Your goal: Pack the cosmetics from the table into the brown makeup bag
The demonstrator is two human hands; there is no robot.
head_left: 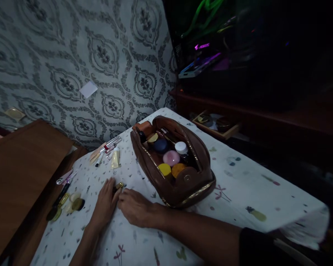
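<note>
A small gold-and-dark item (118,186) lies between my two hands on the patterned cloth. My left hand (105,199) rests beside it with its fingers stretched forward over the cloth. Just to the right, my right hand (134,207) has curled fingers close to the same item; what its fingertips hold, if anything, is hidden. An unzipped brown bag (152,177) stands right of my hands, holding several jars and bottles, among them a pink lid (171,158), a white cap (181,147) and a yellow lid (164,170).
Slim tubes and brushes (107,147) and a cream tube (115,159) lie beyond my hands. Several jars (77,204) sit at the cloth's left side. A wooden panel (24,166) rises at left; an open drawer (224,133) is at right.
</note>
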